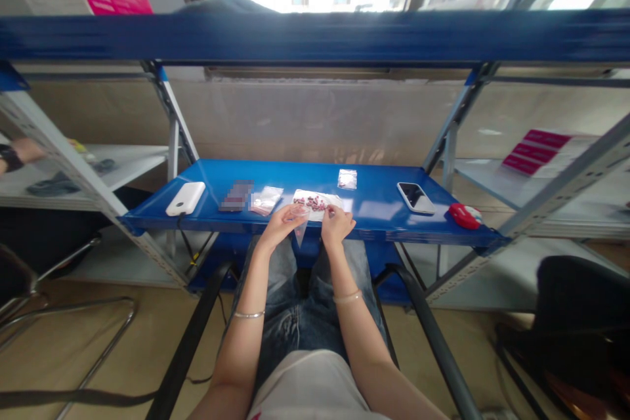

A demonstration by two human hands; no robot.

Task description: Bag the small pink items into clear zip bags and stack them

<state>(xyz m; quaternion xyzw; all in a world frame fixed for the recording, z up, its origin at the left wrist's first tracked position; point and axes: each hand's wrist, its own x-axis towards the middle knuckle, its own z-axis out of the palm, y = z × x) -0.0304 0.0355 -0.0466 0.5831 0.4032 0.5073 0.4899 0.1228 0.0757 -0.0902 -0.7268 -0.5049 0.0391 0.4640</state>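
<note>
My left hand (281,224) is closed on a small clear plastic bag (300,231), which hangs over the front edge of the blue shelf. Just to its right, my right hand (336,223) has its fingers pinched together at the edge of a white sheet (336,199); whatever they hold is too small to make out. Several small dark red and pink pieces (314,201) lie scattered on that sheet. Left of my hands rests a clear bag with pinkish contents (267,200). Behind the sheet lies another small clear bag with white contents (347,178).
The blue shelf (295,174) also bears a white power bank (186,198) with a cable, a blurred dark flat item (237,196), a phone (416,198) and a red pouch (464,216). Metal posts flank it. A blue upper beam (315,39) crosses above. Another person's hand (27,149) shows far left.
</note>
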